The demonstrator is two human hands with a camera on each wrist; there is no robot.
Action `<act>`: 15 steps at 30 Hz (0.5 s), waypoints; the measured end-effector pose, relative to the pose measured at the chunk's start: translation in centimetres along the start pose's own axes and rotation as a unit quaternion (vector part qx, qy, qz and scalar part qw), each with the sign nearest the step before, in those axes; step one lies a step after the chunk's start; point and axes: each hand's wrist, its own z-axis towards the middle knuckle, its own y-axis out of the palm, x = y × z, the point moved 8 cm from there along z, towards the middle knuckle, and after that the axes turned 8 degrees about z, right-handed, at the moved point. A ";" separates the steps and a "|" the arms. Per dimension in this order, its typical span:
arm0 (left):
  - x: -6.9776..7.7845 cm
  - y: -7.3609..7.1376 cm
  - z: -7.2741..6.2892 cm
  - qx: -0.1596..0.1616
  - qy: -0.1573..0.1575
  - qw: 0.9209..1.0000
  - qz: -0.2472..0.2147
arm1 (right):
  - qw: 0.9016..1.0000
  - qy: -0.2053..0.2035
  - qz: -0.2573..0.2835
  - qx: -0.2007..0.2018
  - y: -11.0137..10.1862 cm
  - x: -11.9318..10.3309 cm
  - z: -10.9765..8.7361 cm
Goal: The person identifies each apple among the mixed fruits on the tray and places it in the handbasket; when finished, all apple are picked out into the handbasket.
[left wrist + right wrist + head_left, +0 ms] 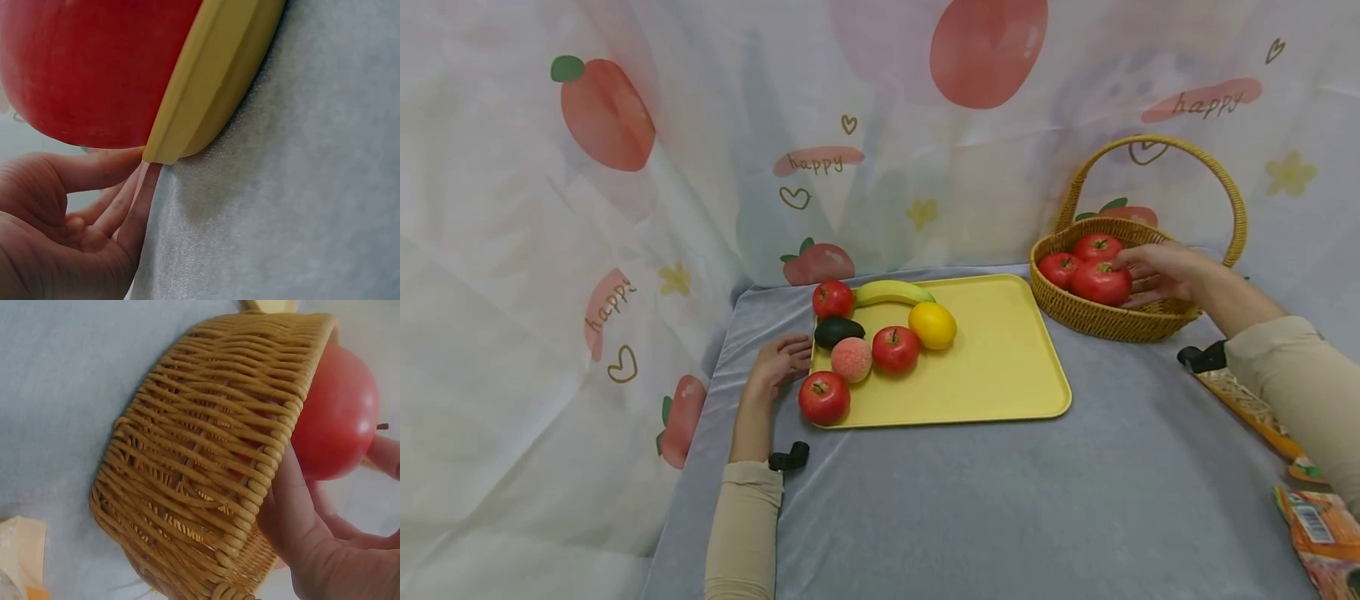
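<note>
In the head view, a yellow tray [1000,350] bears red apples [896,350], a banana [893,292], a lemon [932,325], an avocado [838,332] and a peach [852,360], grouped toward its left side. My left hand [781,363] is at the tray's left edge; its wrist view shows thumb and fingertips pinching the rim [187,94]. At the back right, my right hand [1172,271] reaches into a wicker basket [1120,321] and grips the front red apple [1099,284]. That apple [340,412] bulges past the basket rim in the right wrist view. Two more apples [1096,247] sit beside it.
The basket's tall arched handle [1232,200] rises near my right forearm. Packaged bags [1326,533] lie at the right, partly under my right sleeve. Grey cloth [970,508] covers the table, and a printed curtain [880,83] hangs behind.
</note>
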 end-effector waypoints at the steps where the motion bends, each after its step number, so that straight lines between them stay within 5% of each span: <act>1: 0.0 0.0 0.0 0.000 0.000 1.000 -0.002 | 1.000 0.004 -0.004 -0.004 0.0 0.0 0.0; 15: -0.1 0.1 0.2 -0.003 -0.001 1.000 -0.012 | 0.990 0.063 -0.105 -0.076 -0.5 0.8 1.6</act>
